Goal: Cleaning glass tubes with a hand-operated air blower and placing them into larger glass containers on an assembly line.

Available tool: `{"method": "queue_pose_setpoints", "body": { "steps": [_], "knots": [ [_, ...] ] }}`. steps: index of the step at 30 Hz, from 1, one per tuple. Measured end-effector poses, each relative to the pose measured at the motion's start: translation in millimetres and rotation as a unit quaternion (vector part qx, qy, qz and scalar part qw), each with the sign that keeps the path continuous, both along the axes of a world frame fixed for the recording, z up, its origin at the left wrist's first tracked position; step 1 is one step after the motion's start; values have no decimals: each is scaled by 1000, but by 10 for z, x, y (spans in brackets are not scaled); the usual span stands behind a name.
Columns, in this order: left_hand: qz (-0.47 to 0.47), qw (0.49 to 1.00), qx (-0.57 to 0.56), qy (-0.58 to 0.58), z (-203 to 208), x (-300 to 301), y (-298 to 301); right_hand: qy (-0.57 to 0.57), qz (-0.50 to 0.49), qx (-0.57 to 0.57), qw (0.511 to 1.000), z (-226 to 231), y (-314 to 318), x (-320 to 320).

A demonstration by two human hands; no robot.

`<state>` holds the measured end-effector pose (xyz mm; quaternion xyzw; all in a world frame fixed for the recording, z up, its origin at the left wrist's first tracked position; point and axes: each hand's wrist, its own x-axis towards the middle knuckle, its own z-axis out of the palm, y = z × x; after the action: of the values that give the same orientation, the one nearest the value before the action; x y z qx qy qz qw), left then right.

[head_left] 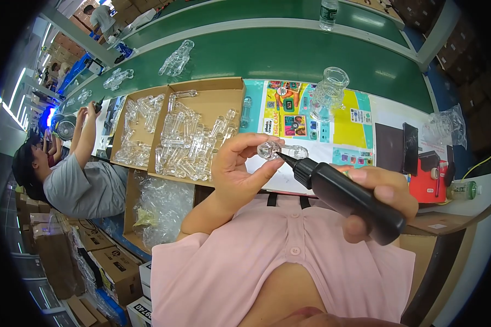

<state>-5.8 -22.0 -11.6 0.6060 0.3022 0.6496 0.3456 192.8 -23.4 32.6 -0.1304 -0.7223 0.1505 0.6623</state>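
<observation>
Between thumb and fingers, my left hand (240, 166) pinches a small clear glass or plastic piece (295, 151) with a round end and a tube-like stem. A black squeeze bottle (354, 199) lies tilted in my right hand (384, 191), its fingers wrapped round the body. The bottle's pointed nozzle meets or nearly meets the round end of the clear piece; contact is too small to tell. Beyond my hands stands a larger clear vessel (328, 95) with a round mouth, on a colourful printed sheet (273, 117).
Left of my hands, cardboard trays (204, 87) hold many clear tubular pieces (188, 144). A box of clear plastic bags (163, 204) sits below them. Clear bundles (177, 57) lie on the green bench (229, 54). At right are a red item (425, 182) and a bagged vessel (444, 126). A co-worker (84, 182) sits at left.
</observation>
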Motion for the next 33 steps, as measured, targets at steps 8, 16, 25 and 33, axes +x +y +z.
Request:
{"method": "queue_pose_setpoints", "body": {
  "steps": [8,16,25,33],
  "knots": [
    [-19,1000,-14,-12,-28,-1,11,78,-33,39,996,-192,92,22],
    [-74,982,-148,-94,-37,36,58,402,-99,-201,888,-55,522,64],
    [-116,942,-263,-176,-265,43,237,572,202,-260,751,-841,1432,1230],
    [-179,893,-337,-238,-400,116,379,536,-5,-323,780,-1584,1844,1525]
  ]
}}
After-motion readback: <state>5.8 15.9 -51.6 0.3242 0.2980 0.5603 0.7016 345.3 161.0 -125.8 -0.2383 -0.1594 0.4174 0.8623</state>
